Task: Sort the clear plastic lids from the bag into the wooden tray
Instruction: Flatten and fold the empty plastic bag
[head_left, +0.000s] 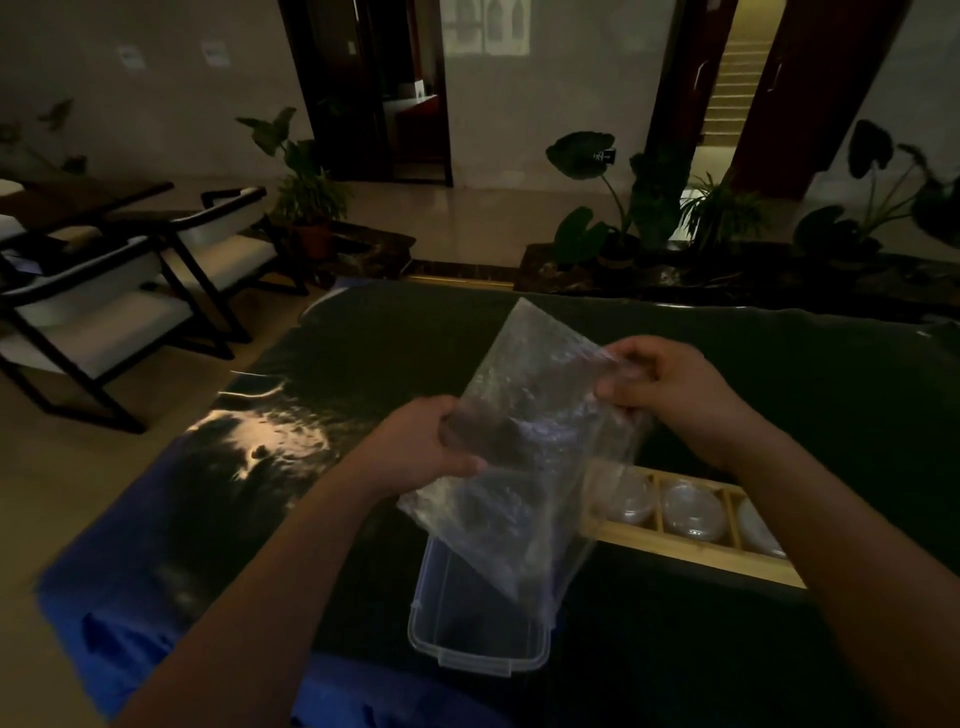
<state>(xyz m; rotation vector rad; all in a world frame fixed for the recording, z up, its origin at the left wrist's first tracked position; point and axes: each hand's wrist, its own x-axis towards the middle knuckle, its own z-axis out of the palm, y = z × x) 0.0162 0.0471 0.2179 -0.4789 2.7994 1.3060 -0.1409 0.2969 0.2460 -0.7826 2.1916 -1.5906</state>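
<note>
Pinching the upper right edge of a clear crinkled plastic bag (530, 457), the fingers (615, 391) of the right hand (670, 395) are bunched together on the film. The left hand (415, 447) grips the bag's left edge. Its thumb lies on the near face and its fingers are curled behind, showing only as a dark blur through the plastic. The bag hangs tilted in the air between the two hands, above the desk (779, 374), with one corner pointing up and away. Glare and wrinkles make it impossible to tell whether anything is inside.

Below the bag's lower end stands a clear rectangular plastic box (478, 639). Its far part is veiled by the bag and its contents cannot be made out.

Just right of it lies a pale wooden tray with dividers (691, 553). Its left end is seen only through the bag and its right end is cut off by the right forearm. Clear round plastic lids (693, 512) sit in its compartments. One is plain, one is hazy behind the film and one is partly hidden by the arm.

The desk wears a dark glossy cover with a bright reflection at the left, over a blue cloth (119, 597) that hangs at the near edge. Beyond, in dim light, are white-cushioned dark-framed chairs (104, 312) on the left and large-leafed potted plants (597, 208) along the far side.
</note>
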